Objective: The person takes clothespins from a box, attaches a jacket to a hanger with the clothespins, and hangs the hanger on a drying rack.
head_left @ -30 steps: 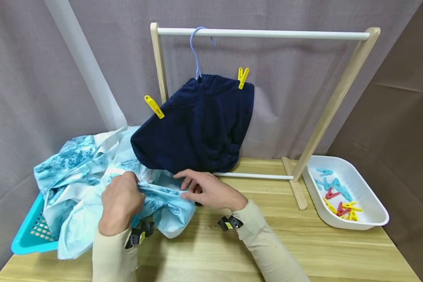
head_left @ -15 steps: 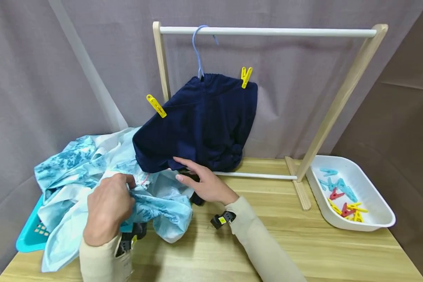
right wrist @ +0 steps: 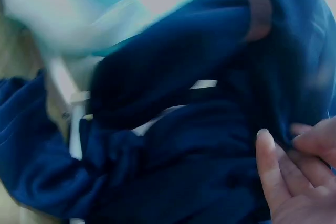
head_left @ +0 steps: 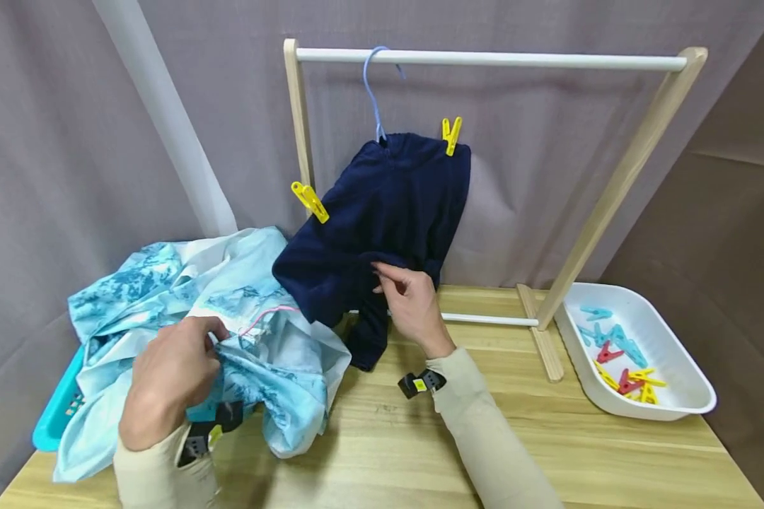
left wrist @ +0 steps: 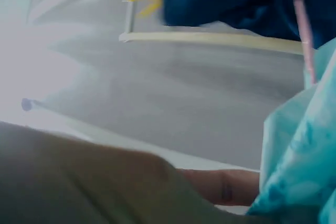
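Note:
A navy garment (head_left: 382,205) hangs from a light-blue hanger (head_left: 375,92), with yellow clothespins (head_left: 310,202) at its left and right edges. My right hand (head_left: 414,307) pinches a fold in its lower part; the right wrist view shows thumb and finger meeting on the dark cloth. To the left, my left hand (head_left: 175,371) grips a blue-and-white mottled garment (head_left: 274,375), bunched up and spilling over a turquoise basket (head_left: 57,417). A thin pink strip (head_left: 270,312) shows on that garment, near the navy cloth. The left fingertips are partly hidden in the folds.
The drying rack (head_left: 516,61) has a white bar and wooden posts, standing at the back of the wooden table (head_left: 382,452). At the right is a white tray (head_left: 681,367) holding blue, red and yellow clothespins. A grey curtain (head_left: 516,141) hangs behind.
My right hand has moved up and right from the mottled garment onto the navy one, pulling its lower part aside. My left hand has drawn the mottled garment down and left.

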`<act>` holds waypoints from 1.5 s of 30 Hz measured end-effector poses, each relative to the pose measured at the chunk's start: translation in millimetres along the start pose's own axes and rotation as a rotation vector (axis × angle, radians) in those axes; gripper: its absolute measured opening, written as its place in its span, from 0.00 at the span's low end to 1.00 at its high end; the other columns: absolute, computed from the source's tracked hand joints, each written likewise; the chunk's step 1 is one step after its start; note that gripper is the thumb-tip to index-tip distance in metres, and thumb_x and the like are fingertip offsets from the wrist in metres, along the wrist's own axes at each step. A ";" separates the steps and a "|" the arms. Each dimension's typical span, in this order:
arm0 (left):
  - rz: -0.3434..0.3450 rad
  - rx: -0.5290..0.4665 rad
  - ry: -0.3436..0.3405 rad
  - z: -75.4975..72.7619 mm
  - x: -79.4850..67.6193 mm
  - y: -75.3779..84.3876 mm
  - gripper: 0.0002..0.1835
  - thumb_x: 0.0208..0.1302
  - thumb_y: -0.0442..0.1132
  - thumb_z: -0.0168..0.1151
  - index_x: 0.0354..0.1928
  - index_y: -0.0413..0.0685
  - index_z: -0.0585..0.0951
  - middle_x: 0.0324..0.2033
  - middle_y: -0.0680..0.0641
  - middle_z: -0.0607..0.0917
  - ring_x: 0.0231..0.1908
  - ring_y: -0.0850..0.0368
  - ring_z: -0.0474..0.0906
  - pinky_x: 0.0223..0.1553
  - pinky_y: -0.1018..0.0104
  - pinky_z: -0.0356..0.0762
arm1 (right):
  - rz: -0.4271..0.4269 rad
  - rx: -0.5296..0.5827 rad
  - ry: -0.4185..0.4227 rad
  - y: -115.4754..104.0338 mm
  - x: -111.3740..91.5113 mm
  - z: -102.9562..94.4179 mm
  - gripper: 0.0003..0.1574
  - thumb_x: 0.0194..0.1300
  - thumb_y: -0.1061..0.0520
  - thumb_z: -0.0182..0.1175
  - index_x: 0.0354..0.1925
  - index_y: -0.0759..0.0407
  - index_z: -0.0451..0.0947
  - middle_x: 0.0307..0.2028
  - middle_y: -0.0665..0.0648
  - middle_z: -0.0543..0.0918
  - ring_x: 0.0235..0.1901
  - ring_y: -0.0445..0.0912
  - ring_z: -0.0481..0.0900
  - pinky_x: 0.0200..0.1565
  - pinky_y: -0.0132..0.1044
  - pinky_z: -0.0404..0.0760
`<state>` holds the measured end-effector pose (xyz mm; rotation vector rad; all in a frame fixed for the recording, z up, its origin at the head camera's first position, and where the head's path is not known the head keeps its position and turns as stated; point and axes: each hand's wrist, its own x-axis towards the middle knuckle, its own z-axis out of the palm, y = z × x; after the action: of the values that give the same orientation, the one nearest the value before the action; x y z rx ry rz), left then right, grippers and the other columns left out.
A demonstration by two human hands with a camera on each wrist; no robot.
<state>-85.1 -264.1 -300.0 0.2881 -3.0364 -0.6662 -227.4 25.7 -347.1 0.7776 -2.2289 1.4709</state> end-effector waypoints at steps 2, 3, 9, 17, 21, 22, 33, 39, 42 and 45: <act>0.016 -0.029 0.010 -3.4 -3.3 -7.2 0.23 0.57 0.25 0.49 0.53 0.44 0.83 0.38 0.41 0.85 0.31 0.48 0.76 0.25 0.58 0.69 | 0.007 0.041 -0.034 2.1 -0.2 4.1 0.23 0.76 0.62 0.54 0.66 0.67 0.75 0.58 0.66 0.84 0.44 0.58 0.89 0.44 0.34 0.86; 0.019 -0.043 0.010 -5.1 -4.7 -10.1 0.23 0.59 0.26 0.48 0.54 0.42 0.82 0.39 0.41 0.85 0.29 0.50 0.75 0.25 0.60 0.68 | 0.012 0.058 -0.053 2.2 -0.2 5.8 0.26 0.77 0.61 0.53 0.69 0.68 0.70 0.63 0.65 0.81 0.48 0.60 0.88 0.51 0.37 0.86; 0.008 -0.056 0.015 -14.1 -11.4 -25.9 0.23 0.58 0.25 0.47 0.54 0.41 0.81 0.43 0.39 0.85 0.29 0.52 0.75 0.28 0.63 0.68 | 0.056 0.217 -0.117 -3.4 0.5 6.9 0.41 0.79 0.58 0.51 0.80 0.65 0.45 0.73 0.66 0.69 0.60 0.64 0.81 0.60 0.38 0.81; 0.060 -0.075 0.042 -20.5 -26.5 -52.7 0.23 0.61 0.25 0.47 0.54 0.45 0.83 0.41 0.41 0.84 0.23 0.56 0.70 0.27 0.64 0.65 | 0.196 0.253 -0.151 -4.7 2.0 -0.9 0.46 0.78 0.58 0.53 0.81 0.61 0.41 0.72 0.68 0.70 0.58 0.63 0.83 0.41 0.22 0.81; 0.103 -0.114 0.223 -18.0 -34.2 -60.3 0.19 0.62 0.27 0.51 0.51 0.45 0.84 0.35 0.47 0.84 0.23 0.63 0.69 0.27 0.68 0.63 | 0.205 0.130 -0.216 -3.4 0.7 -2.8 0.40 0.77 0.58 0.55 0.80 0.60 0.52 0.66 0.67 0.77 0.58 0.59 0.84 0.56 0.37 0.84; 0.105 -0.133 0.265 -17.2 -35.5 -60.4 0.19 0.61 0.26 0.51 0.51 0.44 0.84 0.34 0.47 0.84 0.23 0.65 0.68 0.27 0.69 0.62 | 0.194 0.080 -0.230 -4.1 -0.1 -3.3 0.38 0.76 0.57 0.55 0.79 0.58 0.56 0.65 0.66 0.79 0.57 0.57 0.85 0.57 0.41 0.84; -0.041 -0.370 0.482 -15.3 -34.1 -8.6 0.17 0.64 0.28 0.52 0.54 0.36 0.81 0.40 0.38 0.84 0.29 0.71 0.68 0.29 0.80 0.63 | 0.026 -0.347 -0.108 -59.5 -18.6 -3.6 0.14 0.75 0.51 0.58 0.49 0.55 0.85 0.34 0.49 0.89 0.26 0.36 0.82 0.33 0.34 0.82; -0.001 -0.628 0.548 0.3 -30.2 63.8 0.14 0.62 0.26 0.55 0.49 0.37 0.81 0.38 0.41 0.85 0.28 0.68 0.74 0.29 0.81 0.67 | -0.115 0.002 -0.555 -103.5 -44.2 20.9 0.19 0.72 0.49 0.64 0.55 0.56 0.78 0.34 0.48 0.85 0.27 0.32 0.81 0.33 0.31 0.83; 0.067 -0.714 0.534 12.5 -27.2 90.2 0.13 0.61 0.25 0.58 0.48 0.36 0.81 0.36 0.41 0.85 0.29 0.62 0.77 0.31 0.83 0.70 | -0.151 -0.006 -0.571 -110.0 -49.9 26.9 0.12 0.69 0.57 0.64 0.48 0.57 0.75 0.30 0.49 0.81 0.25 0.31 0.78 0.30 0.28 0.81; 0.140 -0.761 0.494 19.9 -24.6 102.6 0.13 0.64 0.25 0.62 0.50 0.36 0.80 0.37 0.41 0.86 0.32 0.57 0.81 0.34 0.79 0.77 | -0.167 -0.042 -0.462 -105.9 -47.2 22.7 0.06 0.69 0.64 0.60 0.43 0.57 0.75 0.24 0.49 0.77 0.21 0.32 0.72 0.26 0.27 0.75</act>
<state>-80.1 -159.8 -274.9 0.1711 -2.1281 -1.4034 -124.6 -16.1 -306.5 1.3677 -2.4285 1.2559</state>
